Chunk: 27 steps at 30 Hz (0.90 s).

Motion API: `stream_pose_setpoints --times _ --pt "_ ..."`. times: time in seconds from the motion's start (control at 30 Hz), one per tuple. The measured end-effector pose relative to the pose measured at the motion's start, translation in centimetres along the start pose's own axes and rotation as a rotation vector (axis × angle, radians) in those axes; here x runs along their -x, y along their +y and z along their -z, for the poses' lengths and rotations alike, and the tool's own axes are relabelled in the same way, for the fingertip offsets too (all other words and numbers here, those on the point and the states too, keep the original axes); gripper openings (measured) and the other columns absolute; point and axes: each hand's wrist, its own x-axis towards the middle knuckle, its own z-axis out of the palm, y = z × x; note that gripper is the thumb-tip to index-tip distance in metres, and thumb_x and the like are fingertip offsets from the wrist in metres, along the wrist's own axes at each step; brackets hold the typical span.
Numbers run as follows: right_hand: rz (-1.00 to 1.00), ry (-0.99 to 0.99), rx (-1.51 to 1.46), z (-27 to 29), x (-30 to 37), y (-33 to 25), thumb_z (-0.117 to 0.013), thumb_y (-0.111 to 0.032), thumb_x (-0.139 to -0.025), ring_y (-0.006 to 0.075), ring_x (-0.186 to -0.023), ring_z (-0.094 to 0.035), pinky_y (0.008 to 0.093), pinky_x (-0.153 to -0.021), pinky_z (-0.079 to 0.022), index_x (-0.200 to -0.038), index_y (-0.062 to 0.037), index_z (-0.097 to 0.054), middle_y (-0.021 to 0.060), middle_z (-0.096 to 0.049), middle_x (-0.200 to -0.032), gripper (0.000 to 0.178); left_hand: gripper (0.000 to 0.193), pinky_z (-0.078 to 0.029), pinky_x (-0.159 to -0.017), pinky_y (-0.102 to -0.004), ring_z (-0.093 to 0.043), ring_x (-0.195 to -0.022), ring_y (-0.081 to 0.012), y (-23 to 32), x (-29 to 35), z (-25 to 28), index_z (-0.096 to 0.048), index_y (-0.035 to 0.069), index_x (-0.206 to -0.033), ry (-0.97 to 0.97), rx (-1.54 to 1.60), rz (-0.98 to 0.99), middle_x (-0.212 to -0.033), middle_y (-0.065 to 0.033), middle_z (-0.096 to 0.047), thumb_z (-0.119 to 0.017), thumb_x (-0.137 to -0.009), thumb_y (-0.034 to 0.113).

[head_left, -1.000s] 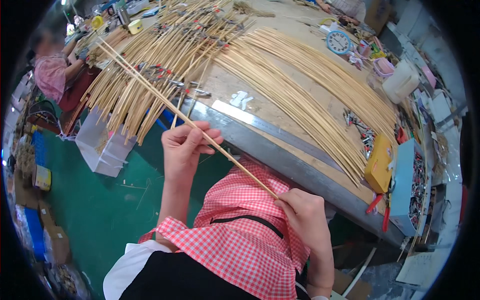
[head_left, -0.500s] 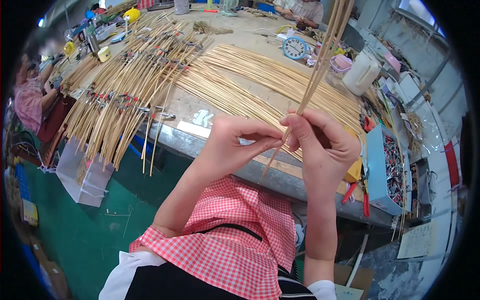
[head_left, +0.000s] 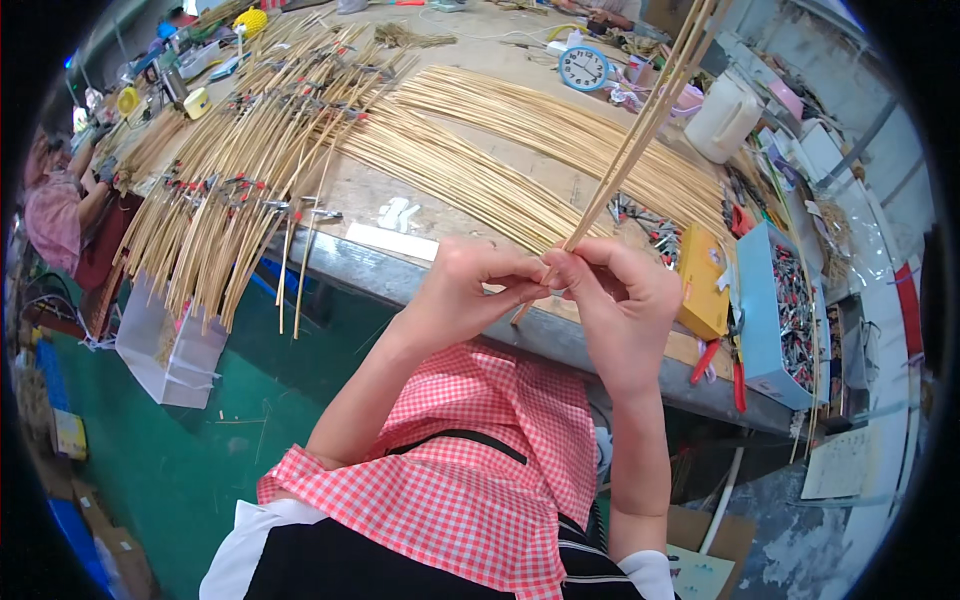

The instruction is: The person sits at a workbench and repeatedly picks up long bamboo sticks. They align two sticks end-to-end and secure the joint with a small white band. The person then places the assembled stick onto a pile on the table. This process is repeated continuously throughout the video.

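Observation:
A few long, thin tan sticks (head_left: 643,140), like split bamboo, slant up to the right from between my hands. My right hand (head_left: 628,308) is closed round them near their lower end, thumb and forefinger pinching. From the other side, my left hand (head_left: 478,285) pinches the same spot, its fingertips meeting the right thumb. The short lower tips stick out below the fingers, over the bench edge. Whether something small sits between the fingertips is hidden. Behind my hands, many loose sticks (head_left: 470,185) lie in long bundles on the bench.
To the left, a heap of clipped sticks (head_left: 215,220) overhangs the bench (head_left: 375,268). On the right are a yellow box (head_left: 704,285), red-handled pliers (head_left: 738,375) and a blue box (head_left: 765,310) of metal clips. A blue clock (head_left: 583,68) and white jug (head_left: 722,118) stand farther back.
Both hands have moved a little left with the sticks, and the right hand sits lower. The sticks lean more to the right. More of the yellow box and loose clips shows.

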Motion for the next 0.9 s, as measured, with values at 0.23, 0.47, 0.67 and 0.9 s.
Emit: stream_pose_setpoints --times 0.23,0.47,0.67,0.9 --pt "0.068 0.02 0.036 0.1 -0.6 0.8 -0.069 -0.002 -0.082 0.0115 -0.063 -0.065 0.0237 -0.057 -0.051 -0.085 0.0048 -0.067 0.009 -0.067 -0.07 0.008 0.017 -0.055 -0.066 -0.0296 -0.069 -0.076 -0.0215 -0.2 -0.2 -0.6 -0.067 -0.002 -0.092 0.016 -0.079 -0.047 -0.085 -0.0124 -0.069 -0.069 -0.075 -0.006" --pt "-0.242 0.161 -0.415 -2.4 -2.0 2.1 -0.067 -0.003 -0.084 0.0087 -0.06 -0.064 0.0221 -0.054 -0.051 -0.082 0.006 -0.067 0.0064 -0.066 -0.068 0.009 0.018 -0.041 -0.05 -0.0249 -0.053 -0.058 -0.0111 -0.7 1.8 -0.2 -0.066 -0.003 -0.1 0.241 -0.214 0.03 -0.074 -0.0071 -0.058 -0.059 -0.084 -0.007" --pt "-0.256 0.017 -0.125 -0.8 -3.1 8.0 -0.059 -0.015 -0.091 0.0149 -0.065 -0.065 0.0269 -0.06 -0.052 -0.091 0.0026 -0.069 0.009 -0.068 -0.073 0.02 0.018 -0.026 -0.046 -0.0245 -0.038 -0.052 -0.0067 -2.5 3.5 1.3 -0.068 -0.003 -0.102 0.3 -0.301 0.102 -0.067 -0.0027 -0.051 -0.057 -0.088 -0.004" --pt "0.007 -0.154 1.013 6.7 -6.3 20.3 -0.057 -0.01 -0.085 0.0379 -0.094 -0.06 0.0455 -0.074 -0.05 -0.095 0.0017 -0.063 0.0222 -0.061 -0.096 0.017 0.023 -0.021 -0.042 -0.0207 -0.03 -0.046 -0.0017 -2.9 5.9 1.9 -0.067 -0.005 -0.1 0.301 0.162 0.478 -0.057 0.0063 -0.039 -0.054 -0.095 0.012"
